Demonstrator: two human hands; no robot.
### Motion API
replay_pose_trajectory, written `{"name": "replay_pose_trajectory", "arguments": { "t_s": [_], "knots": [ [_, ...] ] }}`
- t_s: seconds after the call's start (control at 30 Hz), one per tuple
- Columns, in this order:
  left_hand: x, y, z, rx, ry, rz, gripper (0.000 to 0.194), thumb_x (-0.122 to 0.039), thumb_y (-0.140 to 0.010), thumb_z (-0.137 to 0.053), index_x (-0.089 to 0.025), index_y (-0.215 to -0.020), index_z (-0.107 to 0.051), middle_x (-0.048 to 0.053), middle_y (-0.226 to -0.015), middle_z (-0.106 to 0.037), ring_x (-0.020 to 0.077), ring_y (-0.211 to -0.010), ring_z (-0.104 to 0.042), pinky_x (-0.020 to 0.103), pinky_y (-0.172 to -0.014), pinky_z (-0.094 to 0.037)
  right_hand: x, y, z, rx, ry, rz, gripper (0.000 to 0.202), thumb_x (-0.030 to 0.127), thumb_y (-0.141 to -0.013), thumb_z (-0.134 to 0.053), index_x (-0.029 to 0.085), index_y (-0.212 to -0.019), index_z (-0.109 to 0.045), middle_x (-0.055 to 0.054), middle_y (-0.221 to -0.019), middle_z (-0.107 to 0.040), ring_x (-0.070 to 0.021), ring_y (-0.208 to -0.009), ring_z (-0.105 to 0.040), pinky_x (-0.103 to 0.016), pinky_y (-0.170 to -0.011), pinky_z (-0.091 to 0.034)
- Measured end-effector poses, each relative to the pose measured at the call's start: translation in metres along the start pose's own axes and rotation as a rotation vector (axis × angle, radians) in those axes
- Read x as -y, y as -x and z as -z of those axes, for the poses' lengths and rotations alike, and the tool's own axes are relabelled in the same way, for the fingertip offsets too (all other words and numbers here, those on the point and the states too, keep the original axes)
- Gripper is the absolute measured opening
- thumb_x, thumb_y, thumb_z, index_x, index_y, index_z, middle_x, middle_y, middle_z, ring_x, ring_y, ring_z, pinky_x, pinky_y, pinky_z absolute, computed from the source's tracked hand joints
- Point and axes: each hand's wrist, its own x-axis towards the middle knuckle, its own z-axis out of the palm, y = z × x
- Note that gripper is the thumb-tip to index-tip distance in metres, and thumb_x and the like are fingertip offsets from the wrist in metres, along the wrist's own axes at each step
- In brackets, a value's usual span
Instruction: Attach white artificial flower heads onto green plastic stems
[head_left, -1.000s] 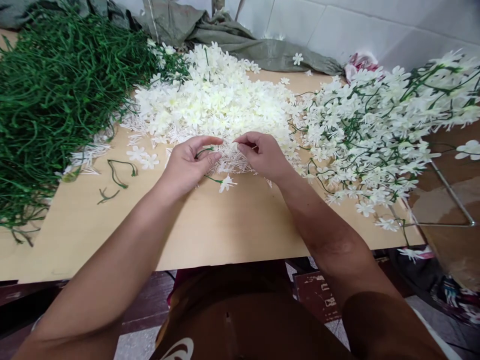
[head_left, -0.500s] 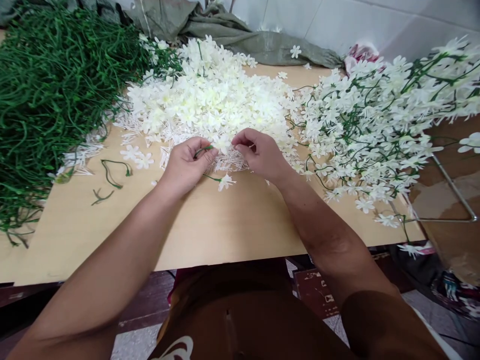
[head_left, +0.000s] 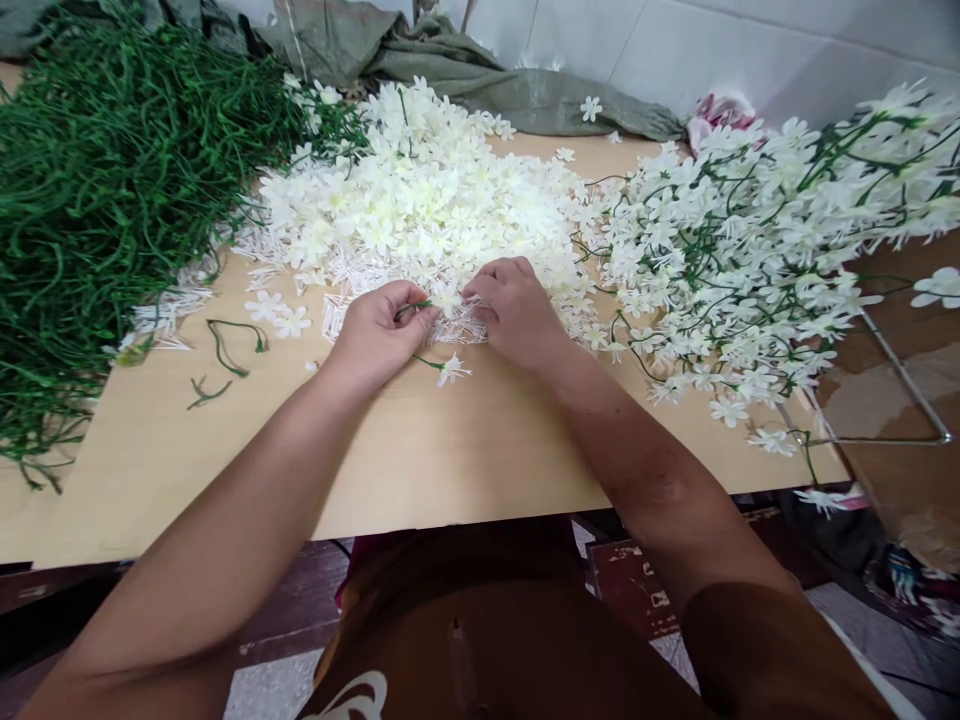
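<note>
My left hand [head_left: 386, 328] is closed, pinching a green artificial flower stem [head_left: 412, 308] between thumb and fingers. A white flower [head_left: 446, 300] shows just beyond the fingertips, and a second white flower [head_left: 452, 370] hangs on a green stem below that hand. My right hand [head_left: 514, 305] is at the near edge of the white pile, its fingers curled down by thin white stalks. What it grips, if anything, is hidden. Behind both hands spreads a heap of loose white artificial flowers [head_left: 427, 200].
Green plastic stems [head_left: 135, 170] are heaped at the left. Stems with white flowers [head_left: 697, 260] fill the right side, some overhanging the table edge near a metal wire frame [head_left: 911, 380]. Two loose stem pieces [head_left: 225, 350] lie on the tabletop [head_left: 450, 450]. Grey cloth [head_left: 480, 85] lines the back.
My right hand has turned, its fingers moving from a pinch beside the flower to curl lower over the white stalks. My left hand keeps the stem in nearly the same place.
</note>
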Motion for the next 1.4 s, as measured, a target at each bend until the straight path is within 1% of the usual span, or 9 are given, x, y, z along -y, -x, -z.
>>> {"name": "replay_pose_trajectory", "arguments": {
  "t_s": [0.13,0.27,0.37,0.47,0.57,0.7,0.97,1.23,1.4],
  "knots": [
    [-0.001,0.000,0.000,-0.003,-0.035,0.016,0.012,-0.026,-0.072,-0.062,-0.017,-0.070,-0.055,-0.008,-0.050,-0.035,0.0066,-0.048,-0.029,0.022,-0.049,-0.024,-0.001,-0.001,-0.003,-0.039,0.020,-0.003,0.020,0.005,-0.084,-0.050,0.018,-0.081,-0.065,-0.011,-0.096,-0.062,-0.0249,-0.098,-0.048,-0.042,-0.091,-0.043],
    [0.000,0.000,0.000,0.004,-0.032,0.018,0.011,-0.026,-0.072,-0.062,-0.018,-0.071,-0.054,-0.008,-0.050,-0.035,0.0066,-0.047,-0.028,0.022,-0.049,-0.025,-0.002,0.001,0.010,-0.113,-0.108,0.008,0.014,0.011,-0.086,-0.051,0.019,-0.081,-0.062,-0.006,-0.087,-0.063,-0.0199,-0.088,-0.053,-0.037,-0.083,-0.045],
    [0.001,0.000,0.000,-0.010,-0.037,0.028,0.012,-0.026,-0.073,-0.062,-0.018,-0.070,-0.054,-0.008,-0.050,-0.035,0.0067,-0.047,-0.028,0.023,-0.048,-0.024,0.006,0.004,0.022,-0.125,-0.180,0.040,0.015,0.014,-0.087,-0.048,0.019,-0.081,-0.061,-0.003,-0.080,-0.061,-0.0157,-0.077,-0.052,-0.032,-0.074,-0.044],
    [0.001,0.000,0.000,-0.012,-0.041,0.019,0.012,-0.026,-0.073,-0.063,-0.018,-0.071,-0.055,-0.007,-0.052,-0.036,0.0068,-0.048,-0.029,0.023,-0.049,-0.024,0.019,0.007,0.023,-0.157,-0.151,0.081,0.016,0.017,-0.089,-0.047,0.018,-0.080,-0.061,-0.003,-0.079,-0.059,-0.0147,-0.074,-0.050,-0.031,-0.073,-0.043],
    [0.001,0.000,-0.002,0.016,-0.036,-0.002,0.012,-0.027,-0.073,-0.064,-0.017,-0.072,-0.056,-0.007,-0.053,-0.037,0.0068,-0.049,-0.029,0.022,-0.049,-0.024,0.025,0.008,0.016,-0.200,-0.048,0.115,0.017,0.016,-0.088,-0.048,0.018,-0.078,-0.061,-0.005,-0.078,-0.058,-0.0167,-0.075,-0.049,-0.033,-0.074,-0.042],
    [0.006,0.001,-0.003,0.048,-0.050,-0.037,0.013,-0.029,-0.074,-0.062,-0.016,-0.077,-0.060,-0.006,-0.053,-0.040,0.0073,-0.050,-0.032,0.022,-0.049,-0.026,0.024,0.007,0.007,-0.221,0.044,0.148,0.017,0.014,-0.087,-0.048,0.017,-0.075,-0.060,-0.007,-0.078,-0.058,-0.0190,-0.076,-0.049,-0.035,-0.072,-0.042],
    [0.006,0.000,-0.003,0.077,-0.067,-0.114,0.011,-0.026,-0.075,-0.059,-0.016,-0.077,-0.063,-0.005,-0.054,-0.044,0.0069,-0.049,-0.032,0.021,-0.049,-0.025,0.025,0.009,-0.001,-0.279,-0.003,0.175,0.018,0.015,-0.092,-0.048,0.018,-0.079,-0.060,-0.006,-0.081,-0.056,-0.0189,-0.081,-0.049,-0.036,-0.076,-0.046],
    [0.002,-0.003,-0.002,0.084,0.068,-0.005,0.006,-0.022,-0.074,-0.059,-0.018,-0.078,-0.057,-0.006,-0.054,-0.044,0.0061,-0.046,-0.032,0.020,-0.047,-0.026,0.015,0.007,-0.006,-0.315,-0.126,0.131,0.020,0.031,-0.098,-0.046,0.021,-0.087,-0.059,-0.005,-0.095,-0.057,-0.0215,-0.096,-0.054,-0.048,-0.093,-0.048],
    [0.003,-0.003,0.000,0.097,0.123,0.041,0.008,-0.023,-0.074,-0.059,-0.020,-0.078,-0.053,-0.007,-0.052,-0.041,0.0058,-0.043,-0.031,0.019,-0.044,-0.026,0.015,0.007,-0.003,-0.357,-0.116,0.161,0.026,0.031,-0.101,-0.039,0.020,-0.087,-0.057,-0.007,-0.098,-0.058,-0.0200,-0.097,-0.056,-0.045,-0.092,-0.050]
  ]
}}
